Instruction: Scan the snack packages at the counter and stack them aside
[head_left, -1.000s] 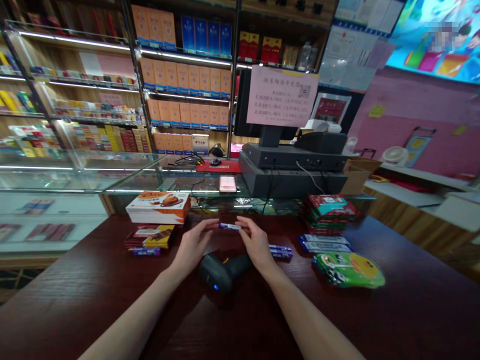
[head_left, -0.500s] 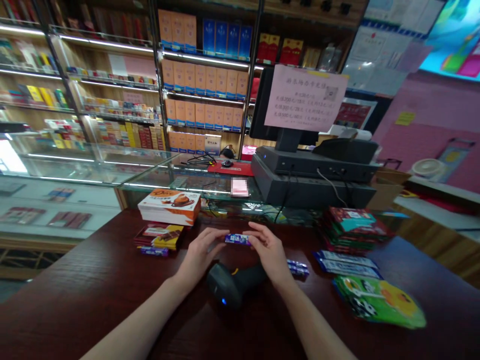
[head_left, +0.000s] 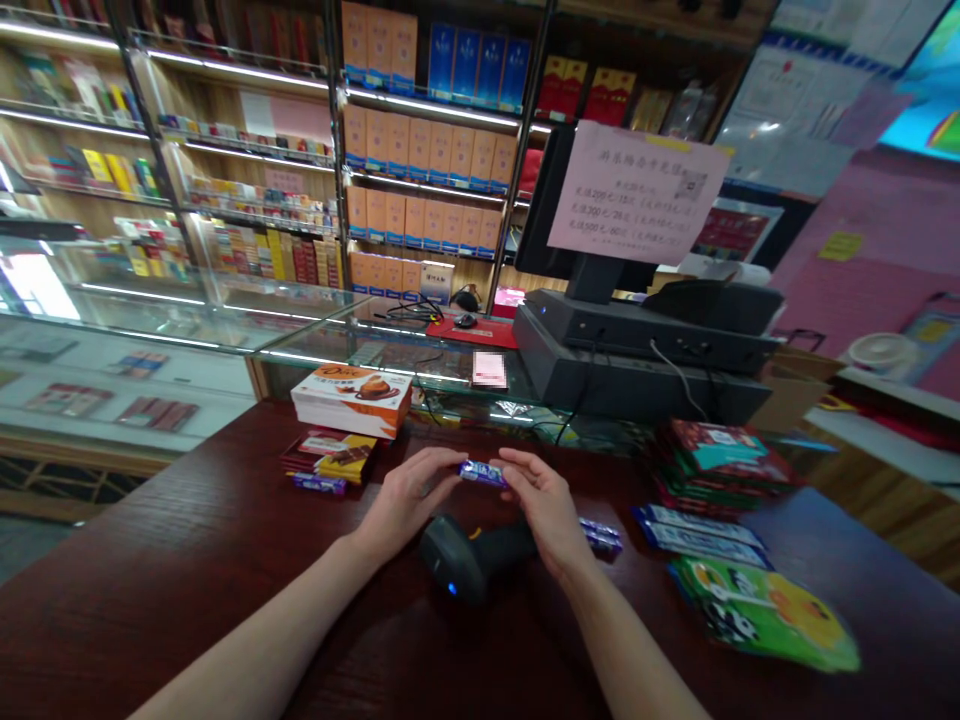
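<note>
Between my two hands is a small purple-blue gum pack [head_left: 482,473], held level by its ends above the dark wooden counter. My left hand [head_left: 414,492] pinches the left end with its fingertips. On the right end, my right hand [head_left: 546,500] has its thumb and fingers closed. A black barcode scanner [head_left: 457,560] with a lit blue light lies on the counter just below my hands, its handle partly behind my right wrist. More purple packs [head_left: 601,537] lie beside my right wrist.
At left, a white-and-orange chocolate box [head_left: 352,400] stands behind chocolate packs [head_left: 345,457] and another purple pack [head_left: 317,484]. To the right are stacked dark red packs [head_left: 720,460], blue-white long packs [head_left: 705,537] and a green bag [head_left: 765,610]. A monitor and cash drawer [head_left: 637,370] stand behind.
The view has shifted slightly, so the surroundings sit further right in the picture. Both hands keep hold of the gum pack in nearly the same pose.
</note>
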